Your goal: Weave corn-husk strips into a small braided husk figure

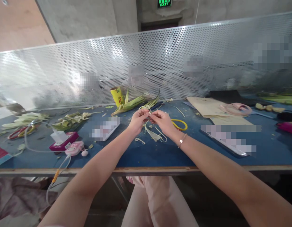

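Note:
My left hand [138,121] and my right hand [163,121] meet above the middle of the blue table, fingertips close together. Between them they pinch a thin, pale strip [149,111] that looks like corn husk; fingers hide part of it. Below the hands lies a loose pale husk piece [153,135] with thin curled shreds beside it. Just behind the hands are green corn husks [131,104], next to a yellow cardboard tube [117,96]. A yellow loop handle [181,125] shows beside my right wrist.
A phone [106,128] lies left, another device [227,140] right. Farther left are a magenta box [64,142], a pink case [74,148] with a cable, scissors [18,132] and husks [71,120]. Brown paper [207,107] and pink tape [237,109] lie right. A perforated metal screen [150,63] stands behind.

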A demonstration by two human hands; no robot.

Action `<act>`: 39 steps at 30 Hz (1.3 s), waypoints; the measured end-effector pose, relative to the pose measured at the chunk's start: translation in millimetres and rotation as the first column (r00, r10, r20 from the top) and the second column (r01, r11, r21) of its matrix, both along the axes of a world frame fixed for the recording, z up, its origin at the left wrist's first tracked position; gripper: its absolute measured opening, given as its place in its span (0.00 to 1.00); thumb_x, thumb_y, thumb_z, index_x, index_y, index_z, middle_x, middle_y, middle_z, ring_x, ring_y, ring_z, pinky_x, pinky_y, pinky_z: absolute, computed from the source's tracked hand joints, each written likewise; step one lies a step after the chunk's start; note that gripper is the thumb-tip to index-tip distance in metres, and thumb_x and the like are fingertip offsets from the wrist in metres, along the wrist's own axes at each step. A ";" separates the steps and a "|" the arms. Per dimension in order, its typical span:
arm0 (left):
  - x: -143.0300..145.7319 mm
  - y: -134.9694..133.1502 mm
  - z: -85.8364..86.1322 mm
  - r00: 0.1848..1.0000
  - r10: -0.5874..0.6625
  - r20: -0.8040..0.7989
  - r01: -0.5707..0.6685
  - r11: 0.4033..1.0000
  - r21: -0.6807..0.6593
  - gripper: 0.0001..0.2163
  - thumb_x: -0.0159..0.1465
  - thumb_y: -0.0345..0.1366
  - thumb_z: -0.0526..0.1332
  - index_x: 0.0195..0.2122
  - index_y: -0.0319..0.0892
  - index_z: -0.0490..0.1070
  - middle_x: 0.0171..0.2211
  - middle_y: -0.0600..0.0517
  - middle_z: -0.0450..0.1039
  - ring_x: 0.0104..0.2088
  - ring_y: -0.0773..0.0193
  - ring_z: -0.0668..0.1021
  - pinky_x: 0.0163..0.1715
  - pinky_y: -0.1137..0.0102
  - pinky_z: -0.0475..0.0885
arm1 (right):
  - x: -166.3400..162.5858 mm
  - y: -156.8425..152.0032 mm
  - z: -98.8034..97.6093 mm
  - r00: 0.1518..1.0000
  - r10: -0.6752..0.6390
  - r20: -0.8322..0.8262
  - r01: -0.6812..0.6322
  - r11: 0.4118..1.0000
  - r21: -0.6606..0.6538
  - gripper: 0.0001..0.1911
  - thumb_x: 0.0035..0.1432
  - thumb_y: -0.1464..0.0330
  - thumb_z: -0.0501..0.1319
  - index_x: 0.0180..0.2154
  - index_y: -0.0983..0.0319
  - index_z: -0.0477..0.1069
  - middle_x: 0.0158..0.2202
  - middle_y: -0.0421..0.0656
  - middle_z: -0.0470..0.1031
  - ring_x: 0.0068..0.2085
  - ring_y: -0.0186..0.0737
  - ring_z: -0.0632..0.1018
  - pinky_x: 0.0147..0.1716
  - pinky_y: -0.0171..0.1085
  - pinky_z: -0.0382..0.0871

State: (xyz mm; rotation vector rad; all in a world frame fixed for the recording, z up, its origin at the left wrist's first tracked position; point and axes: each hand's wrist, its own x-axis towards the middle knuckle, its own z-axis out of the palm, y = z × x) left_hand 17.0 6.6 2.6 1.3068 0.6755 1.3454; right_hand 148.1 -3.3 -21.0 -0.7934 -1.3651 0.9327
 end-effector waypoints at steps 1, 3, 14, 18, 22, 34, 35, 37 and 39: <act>-3.9 2.8 2.3 0.995 0.069 -0.069 -0.065 0.996 0.053 0.06 0.51 0.30 0.64 0.30 0.40 0.68 0.25 0.54 0.69 0.28 0.69 0.72 0.33 0.71 0.67 | 2.1 1.3 0.3 1.000 -0.023 -0.005 0.023 1.000 -0.004 0.13 0.45 0.58 0.64 0.28 0.60 0.69 0.26 0.39 0.73 0.28 0.35 0.74 0.34 0.38 0.72; -15.4 9.6 8.3 0.900 0.337 -0.277 -0.275 0.931 0.240 0.06 0.47 0.27 0.64 0.26 0.40 0.69 0.24 0.54 0.69 0.28 0.68 0.71 0.34 0.71 0.66 | 6.9 4.2 0.8 0.998 -0.069 -0.001 0.068 0.997 -0.021 0.13 0.44 0.59 0.65 0.27 0.61 0.69 0.25 0.40 0.73 0.28 0.35 0.75 0.34 0.38 0.72; -42.3 34.1 -12.3 0.410 0.345 -0.844 -0.008 0.927 0.375 0.11 0.34 0.29 0.69 0.12 0.43 0.66 0.13 0.57 0.62 0.19 0.66 0.67 0.28 0.71 0.63 | 21.2 13.6 -1.0 0.997 -0.054 -0.062 0.045 0.991 -0.129 0.13 0.36 0.62 0.70 0.25 0.63 0.72 0.23 0.40 0.74 0.26 0.32 0.75 0.33 0.36 0.72; -38.5 37.4 -24.2 0.482 0.341 -0.807 -0.017 0.925 0.381 0.09 0.38 0.28 0.68 0.12 0.43 0.67 0.12 0.57 0.63 0.16 0.69 0.63 0.24 0.73 0.62 | 19.2 12.7 -1.2 0.998 -0.041 -0.051 0.033 0.989 -0.143 0.14 0.35 0.61 0.70 0.24 0.63 0.72 0.22 0.39 0.73 0.26 0.32 0.74 0.33 0.37 0.72; -38.2 36.1 -20.2 0.518 0.387 -0.763 -0.026 0.899 0.438 0.09 0.42 0.25 0.65 0.13 0.43 0.67 0.14 0.55 0.64 0.18 0.68 0.64 0.25 0.73 0.63 | 20.9 13.7 -1.4 0.997 -0.054 -0.046 0.049 0.992 -0.115 0.13 0.37 0.62 0.69 0.25 0.63 0.72 0.23 0.40 0.74 0.26 0.32 0.75 0.33 0.36 0.72; -21.9 17.7 -4.4 0.758 0.360 -0.544 -0.129 0.900 0.415 0.05 0.49 0.28 0.64 0.21 0.41 0.67 0.25 0.53 0.73 0.27 0.65 0.73 0.34 0.69 0.67 | 19.8 -2.5 13.6 0.979 -0.193 0.058 0.190 0.980 0.060 0.11 0.46 0.60 0.63 0.28 0.61 0.70 0.28 0.42 0.75 0.33 0.39 0.77 0.34 0.39 0.72; -20.2 16.8 -4.6 0.809 0.312 -0.497 -0.126 0.920 0.372 0.06 0.48 0.28 0.65 0.21 0.40 0.66 0.25 0.52 0.73 0.28 0.65 0.74 0.35 0.69 0.68 | 18.7 -4.2 14.8 0.977 -0.201 0.076 0.197 0.978 0.063 0.11 0.46 0.60 0.63 0.28 0.61 0.70 0.28 0.42 0.75 0.33 0.40 0.77 0.34 0.40 0.72; -16.7 14.4 -4.7 0.898 0.194 -0.396 -0.090 0.960 0.266 0.08 0.47 0.26 0.65 0.23 0.40 0.65 0.26 0.52 0.73 0.29 0.65 0.76 0.36 0.68 0.69 | 17.0 -6.0 16.2 0.973 -0.209 0.102 0.202 0.976 0.076 0.11 0.45 0.60 0.64 0.27 0.61 0.70 0.28 0.42 0.74 0.32 0.39 0.76 0.35 0.42 0.72; -13.5 11.5 -4.6 0.953 0.068 -0.295 -0.021 0.987 0.159 0.11 0.47 0.26 0.66 0.26 0.40 0.63 0.26 0.52 0.74 0.29 0.65 0.77 0.37 0.66 0.70 | 16.2 -6.5 16.5 0.977 -0.194 0.092 0.186 0.979 0.087 0.11 0.45 0.60 0.64 0.27 0.61 0.70 0.27 0.42 0.74 0.31 0.39 0.76 0.36 0.43 0.72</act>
